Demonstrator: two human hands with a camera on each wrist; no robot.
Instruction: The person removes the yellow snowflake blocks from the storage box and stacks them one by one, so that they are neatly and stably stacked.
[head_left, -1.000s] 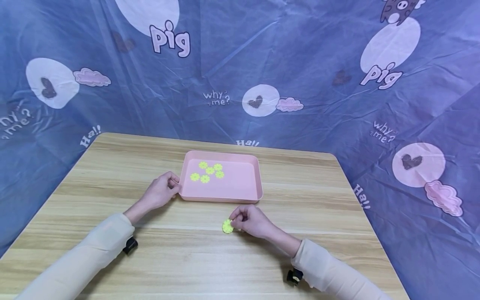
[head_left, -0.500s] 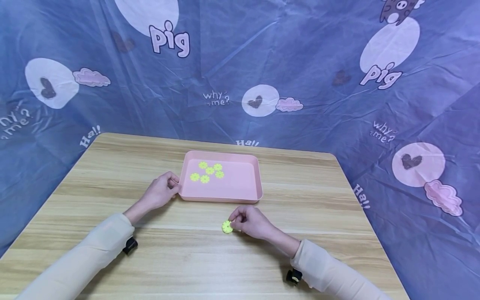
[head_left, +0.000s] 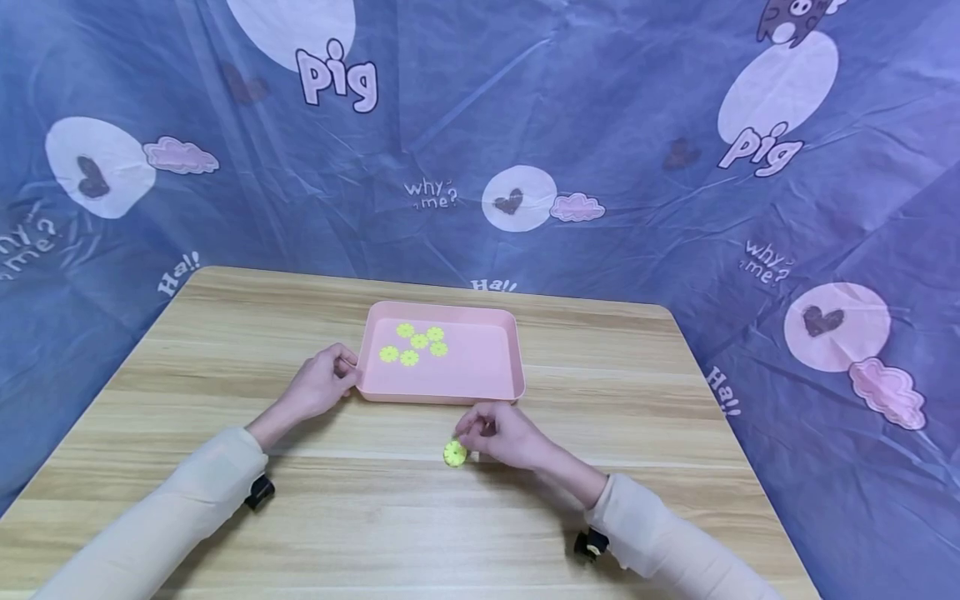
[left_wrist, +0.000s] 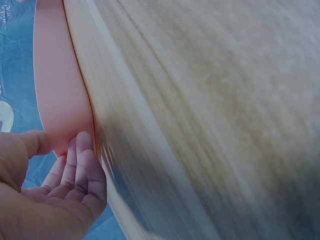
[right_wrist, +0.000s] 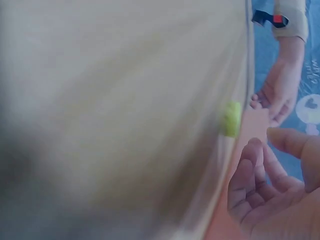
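Note:
My left hand (head_left: 321, 385) pinches the near left corner of a shallow pink tray (head_left: 480, 362). In the left wrist view its thumb lies at the rim and its fingertips are against the outer wall (left_wrist: 62, 90). A small yellow-green scalloped, flower-like disc (head_left: 454, 453) lies on the table in front of the tray. Just above and right of that disc is my right hand (head_left: 504, 435), fingers loosely bent. The right wrist view shows a gap between its fingers and the disc (right_wrist: 231, 120), and nothing in its grasp.
Several matching yellow-green discs (head_left: 419, 341) lie in the tray's left half. The wood-grain table (head_left: 360, 525) ends at a blue printed cloth (head_left: 637, 167) hanging behind and at the sides.
My right hand has let go of the yellow-green disc and drawn back slightly, up and away. The disc stays where it was. The left hand and tray have not moved.

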